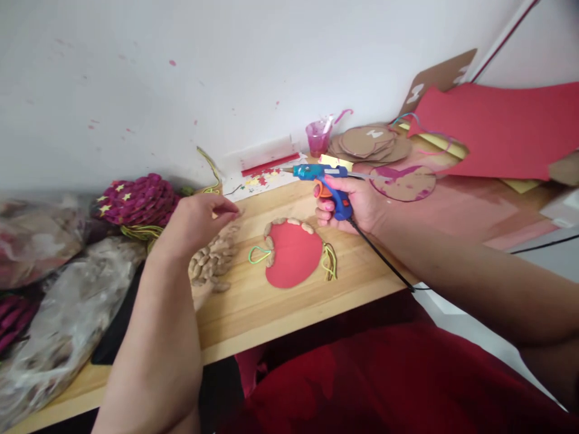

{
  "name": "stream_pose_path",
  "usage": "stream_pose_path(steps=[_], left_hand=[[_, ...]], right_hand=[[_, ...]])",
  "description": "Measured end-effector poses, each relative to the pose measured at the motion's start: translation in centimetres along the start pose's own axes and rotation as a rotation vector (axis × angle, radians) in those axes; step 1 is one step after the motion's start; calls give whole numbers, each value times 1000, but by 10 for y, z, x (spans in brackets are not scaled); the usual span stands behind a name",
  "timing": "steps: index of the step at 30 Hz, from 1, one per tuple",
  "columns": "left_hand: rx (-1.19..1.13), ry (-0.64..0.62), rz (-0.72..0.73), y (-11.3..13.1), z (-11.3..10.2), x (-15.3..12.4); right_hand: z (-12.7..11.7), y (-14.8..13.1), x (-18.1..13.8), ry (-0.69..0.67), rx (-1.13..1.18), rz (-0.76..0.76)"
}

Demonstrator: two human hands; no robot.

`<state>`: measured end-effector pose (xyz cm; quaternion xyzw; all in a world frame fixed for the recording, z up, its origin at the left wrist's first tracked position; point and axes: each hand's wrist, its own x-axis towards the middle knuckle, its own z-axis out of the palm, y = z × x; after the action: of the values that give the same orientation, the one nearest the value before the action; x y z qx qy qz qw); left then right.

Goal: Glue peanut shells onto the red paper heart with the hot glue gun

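My right hand [350, 202] is wrapped round a blue hot glue gun [337, 190] with an orange trigger, its nozzle pointing left above the table. Thumb and forefinger of my left hand [203, 220] are pinched together, with the tan end of what looks like a peanut at their tips. Under that hand lies a pile of unshelled peanuts [215, 262], partly covered by it. Between my hands a red rounded cutout [296, 256] lies flat. Several peanuts [294, 222] line its top and left edge. It has a green cord loop [259, 255] and a yellow-green tassel [330, 264].
Finished purple peanut pieces [138, 202] with gold stars and clear plastic bags [81, 307] crowd the left. Behind are star confetti [262, 178], a pink cup [318, 138] and stacked cardboard cutouts [371, 144]. Red sheets [506, 132] lie right. The gun's black cord [380, 253] crosses the table's front edge.
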<state>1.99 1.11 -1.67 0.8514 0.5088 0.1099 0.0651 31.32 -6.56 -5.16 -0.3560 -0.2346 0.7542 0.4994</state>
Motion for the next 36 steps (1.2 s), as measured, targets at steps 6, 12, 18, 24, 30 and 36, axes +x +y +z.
stream_pose_path(steps=[6,12,18,24,30,36], left_hand=[[-277,12,631,71,34,-13],[-180,12,745,90,55,-12],[-118,29,792,94,61,-12],[-105,26,797,94,66,-11],[-195,44,789,90,69,-11],[-236,89,741,86,66,-10]], right_hand=[[-5,4,6,-14,18,-15],[-5,4,7,-21,10,-18],[-6,5,9,-23,19,-6],[-8,6,9,-42,37,-9],[-9,6,9,-51,18,-25],[-7,5,8,-10,7,-14]])
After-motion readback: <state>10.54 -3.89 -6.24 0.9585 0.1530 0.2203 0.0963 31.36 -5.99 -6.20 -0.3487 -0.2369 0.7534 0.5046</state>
